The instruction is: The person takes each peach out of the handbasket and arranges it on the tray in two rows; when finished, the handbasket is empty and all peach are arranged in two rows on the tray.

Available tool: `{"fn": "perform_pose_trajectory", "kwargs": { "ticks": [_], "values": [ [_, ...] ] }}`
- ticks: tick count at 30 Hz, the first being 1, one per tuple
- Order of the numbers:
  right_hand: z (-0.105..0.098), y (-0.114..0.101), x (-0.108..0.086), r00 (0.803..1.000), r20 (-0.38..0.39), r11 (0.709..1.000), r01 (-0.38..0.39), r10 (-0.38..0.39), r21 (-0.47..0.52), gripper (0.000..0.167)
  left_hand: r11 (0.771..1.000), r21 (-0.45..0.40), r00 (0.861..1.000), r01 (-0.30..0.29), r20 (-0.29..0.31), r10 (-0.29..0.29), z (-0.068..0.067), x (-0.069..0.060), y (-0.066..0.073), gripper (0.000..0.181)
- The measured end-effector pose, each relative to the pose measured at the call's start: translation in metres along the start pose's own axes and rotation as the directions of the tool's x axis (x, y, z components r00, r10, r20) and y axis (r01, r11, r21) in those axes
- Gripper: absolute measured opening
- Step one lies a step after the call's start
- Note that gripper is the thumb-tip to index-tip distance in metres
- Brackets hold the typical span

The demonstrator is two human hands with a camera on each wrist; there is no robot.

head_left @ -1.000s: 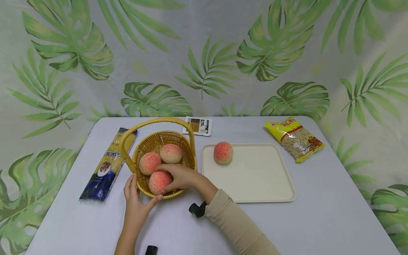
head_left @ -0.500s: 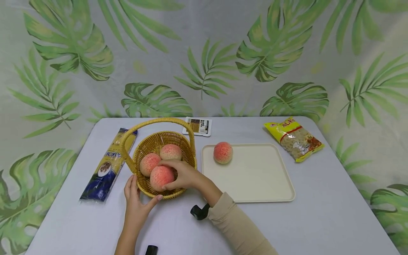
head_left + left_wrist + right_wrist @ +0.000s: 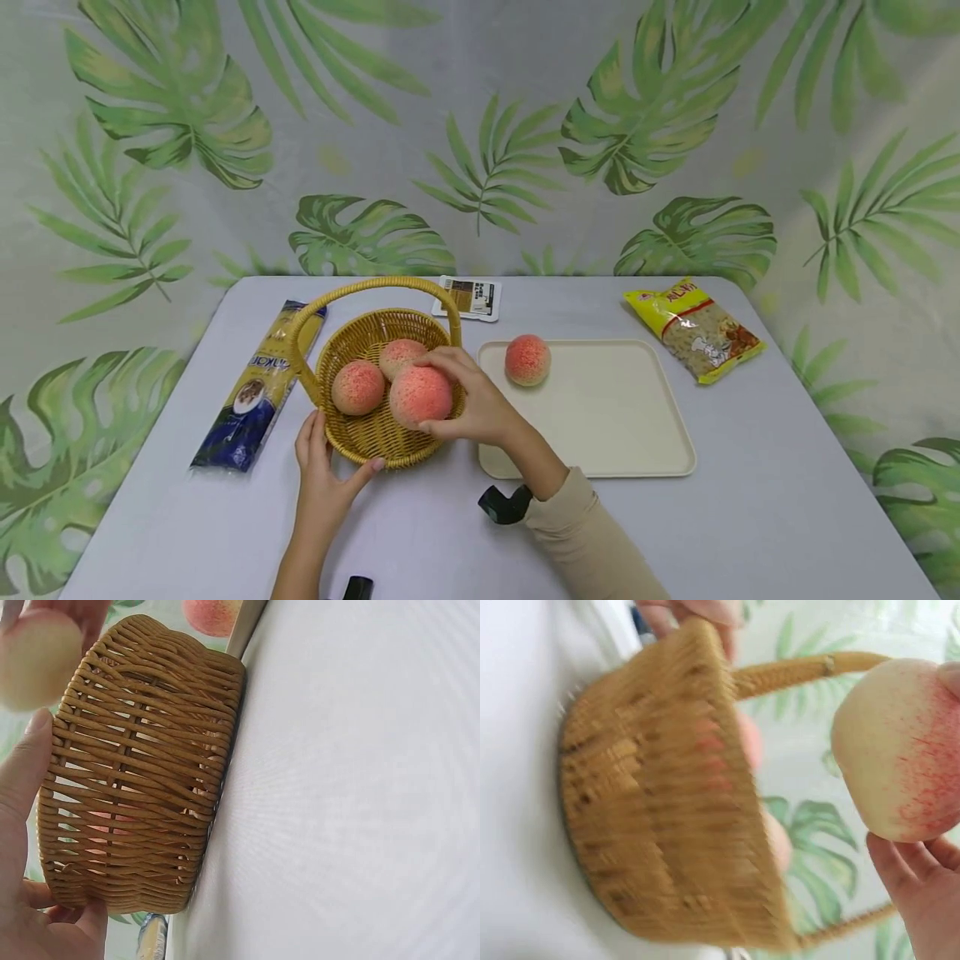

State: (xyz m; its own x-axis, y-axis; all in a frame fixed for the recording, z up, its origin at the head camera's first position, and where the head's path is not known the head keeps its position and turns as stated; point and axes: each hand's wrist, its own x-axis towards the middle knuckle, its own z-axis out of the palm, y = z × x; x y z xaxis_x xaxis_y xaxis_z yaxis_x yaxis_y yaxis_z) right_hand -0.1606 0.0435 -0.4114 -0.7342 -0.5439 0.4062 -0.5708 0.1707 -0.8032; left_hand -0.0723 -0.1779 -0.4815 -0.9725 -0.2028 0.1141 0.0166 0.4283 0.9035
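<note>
My right hand [image 3: 483, 406] grips a pink-and-cream peach [image 3: 420, 397] between thumb and fingers, held up over the right part of the wicker basket [image 3: 367, 433]. In the right wrist view the held peach [image 3: 896, 754] is apart from the basket, above its rim. Two more peaches, one at the left [image 3: 357, 387] and one farther back [image 3: 400, 355], lie inside the basket. My left hand [image 3: 324, 483] holds the basket's near left side, thumb and fingers spread along the rim. On the cream tray [image 3: 600, 417], a single peach [image 3: 527, 360] sits at the back left corner.
A blue-and-gold long packet [image 3: 251, 396] lies left of the basket. Behind the basket is a small white-edged pouch [image 3: 471, 298]. Beyond the tray's back right corner lies a yellow bag [image 3: 697, 329]. The basket's tall handle [image 3: 375, 284] arches over its opening.
My right hand has lifted the front peach from the basket's bottom and carried it up and to the right. The left hand stays at the basket's rim.
</note>
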Motion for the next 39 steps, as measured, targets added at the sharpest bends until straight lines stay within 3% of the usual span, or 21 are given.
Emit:
{"fn": "perform_pose_trajectory", "kwargs": {
  "ticks": [5, 12, 17, 22, 30, 35, 39],
  "values": [
    [-0.031, -0.004, -0.016, 0.989, -0.146, 0.998, 0.034, -0.026, 0.055, 0.063, 1.000, 0.003, 1.000, 0.008, 0.006, -0.008, 0.000, 0.000, 0.001, 0.109],
    [-0.073, -0.009, -0.040, 0.945, -0.320, 0.997, -0.065, 0.074, 0.038, 0.062, 1.000, 0.003, 1.000, 0.015, 0.011, -0.015, -0.001, -0.001, 0.004, 0.107],
    [-0.098, 0.016, -0.061, 0.896, -0.421, 0.987, -0.160, 0.137, -0.018, 0.063, 1.000, -0.013, 1.000, -0.001, 0.013, 0.001, -0.002, -0.002, 0.005, 0.107],
    [-0.117, 0.045, -0.077, 0.830, -0.513, 0.964, -0.265, 0.219, -0.017, 0.065, 1.000, -0.009, 1.000, -0.003, 0.002, 0.003, -0.001, -0.002, 0.005, 0.107],
    [-0.132, 0.096, -0.099, 0.747, -0.558, 0.907, -0.421, 0.363, 0.027, 0.067, 1.000, 0.000, 1.000, 0.012, 0.005, -0.012, 0.000, -0.001, 0.001, 0.109],
    [-0.133, 0.119, -0.106, 0.732, -0.541, 0.882, -0.470, 0.415, 0.040, 0.069, 1.000, -0.002, 1.000, 0.007, 0.003, -0.007, 0.001, 0.000, 0.001, 0.108],
    [-0.133, 0.122, -0.106, 0.750, -0.527, 0.896, -0.440, 0.400, 0.054, 0.069, 1.000, -0.006, 1.000, 0.003, 0.002, -0.003, 0.000, 0.000, 0.001, 0.108]
  ]
}}
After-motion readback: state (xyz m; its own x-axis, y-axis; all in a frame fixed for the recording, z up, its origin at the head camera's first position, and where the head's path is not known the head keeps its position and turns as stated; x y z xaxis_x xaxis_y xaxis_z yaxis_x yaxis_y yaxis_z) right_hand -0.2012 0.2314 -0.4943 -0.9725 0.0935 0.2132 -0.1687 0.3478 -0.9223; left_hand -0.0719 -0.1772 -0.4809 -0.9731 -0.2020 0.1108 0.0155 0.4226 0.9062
